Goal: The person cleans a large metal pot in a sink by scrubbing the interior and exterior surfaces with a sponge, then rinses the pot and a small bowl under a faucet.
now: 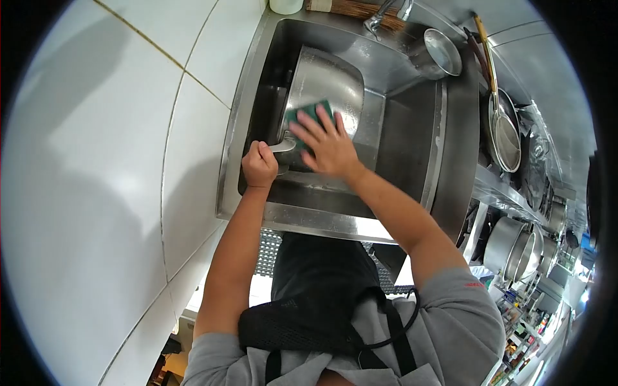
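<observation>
A large steel pot [325, 74] lies on its side in the sink [402, 138], its outer wall facing up. My left hand [260, 165] is closed around the pot's handle [283, 147] near the sink's left front corner. Under my right hand [328, 145] is a green scouring pad [311, 113], pressed flat against the pot's wall. The right fingers are spread over the pad and slightly blurred. Part of the pad is hidden beneath the palm.
A steel container [436, 55] stands at the sink's back right corner, near the faucet [380, 19]. Behind the sink lies a bristle brush [354, 9]. Strainers [505, 138] hang at right, with several pots [505, 244] below. A tiled wall [116, 161] borders the left.
</observation>
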### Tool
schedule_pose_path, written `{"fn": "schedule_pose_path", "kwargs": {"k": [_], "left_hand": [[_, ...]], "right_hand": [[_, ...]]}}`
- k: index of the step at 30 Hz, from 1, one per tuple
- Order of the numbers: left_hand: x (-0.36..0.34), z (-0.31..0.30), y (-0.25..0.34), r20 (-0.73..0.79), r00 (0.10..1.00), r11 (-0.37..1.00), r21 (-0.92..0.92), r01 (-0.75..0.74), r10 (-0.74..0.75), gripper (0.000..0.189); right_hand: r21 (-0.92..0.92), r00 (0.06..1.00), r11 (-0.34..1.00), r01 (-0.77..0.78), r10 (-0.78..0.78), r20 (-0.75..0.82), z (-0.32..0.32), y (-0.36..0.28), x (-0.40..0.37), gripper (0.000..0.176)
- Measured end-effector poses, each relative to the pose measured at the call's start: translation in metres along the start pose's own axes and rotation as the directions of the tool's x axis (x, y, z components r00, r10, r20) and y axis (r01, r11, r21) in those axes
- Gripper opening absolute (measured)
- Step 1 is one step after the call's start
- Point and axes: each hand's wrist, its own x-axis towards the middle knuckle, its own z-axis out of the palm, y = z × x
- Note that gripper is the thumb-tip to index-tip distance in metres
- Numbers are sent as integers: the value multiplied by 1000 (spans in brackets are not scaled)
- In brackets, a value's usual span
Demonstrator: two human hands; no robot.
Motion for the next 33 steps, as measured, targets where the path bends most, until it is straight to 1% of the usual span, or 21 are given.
{"fn": "schedule_pose_path", "kwargs": {"k": [3,4,6,8,11,12,14,17,18,19,20,21,22,23,24,25,27,29,30,32,33], "left_hand": [[7,0,1,13,1000,1000,-6,-7,7,30],[6,1,2,3,1000,1000,-9,2,-2,30],[6,4,1,-6,1000,1000,-3,15,-15,30],[3,0,-1,18,999,999,-24,28,-28,32],[1,2,-4,-19,999,999,-24,30,-30,33],[0,1,-4,-14,1000,1000,0,16,-16,35],[1,0,-3,-7,1000,1000,20,-5,5,34],[-3,-4,-4,-11,999,998,60,-33,34,35],[-4,-7,-5,59,998,999,30,24,-25,35],[-3,-12,-2,135,988,997,5,82,-82,34],[-1,-19,0,224,958,984,48,172,-179,34],[-2,-24,-1,224,961,986,64,153,-163,34],[1,-27,-1,278,934,973,106,203,-225,32],[5,-28,0,324,902,957,145,251,-286,31],[14,-31,12,341,882,946,129,298,-324,24],[29,-26,22,343,886,950,138,281,-313,24],[57,-6,45,196,973,980,181,85,-121,31],[100,20,91,298,931,970,177,164,-211,46],[116,40,99,303,926,964,211,164,-224,50],[144,80,104,302,922,954,248,168,-241,55],[157,100,101,285,903,903,378,202,-322,50]], "right_hand": [[43,1000,999,5,-5,-1,-2,31,-10,66],[-6,997,998,-66,65,-32,-6,46,6,66],[92,950,951,-296,303,-73,-2,88,45,62],[512,862,723,-463,503,70,33,172,85,60],[533,787,627,-568,603,131,31,172,93,60],[405,826,760,-509,564,-21,34,154,74,58],[234,909,954,-187,259,-327,21,100,21,57],[234,974,968,-89,134,-185,16,40,-64,56],[239,985,968,-74,108,-132,20,41,-76,56],[246,981,967,-67,110,-162,17,51,-73,56],[432,934,889,-149,270,-234,14,62,-69,53],[613,863,765,-199,433,-261,13,73,-65,50],[782,696,490,-386,710,-102,-2,87,-54,45],[865,473,145,-480,873,116,-18,112,-40,41],[888,459,326,-324,875,-153,-33,141,-28,38],[847,392,500,-181,826,-404,-48,171,-19,37],[653,388,743,-145,650,-653,-100,226,2,39],[535,458,775,-336,631,-627,-150,261,21,38],[533,462,779,-330,626,-629,-158,280,30,38],[197,637,724,-661,680,-364,-165,321,48,39],[198,639,728,-656,676,-367,-161,344,57,39]]}}
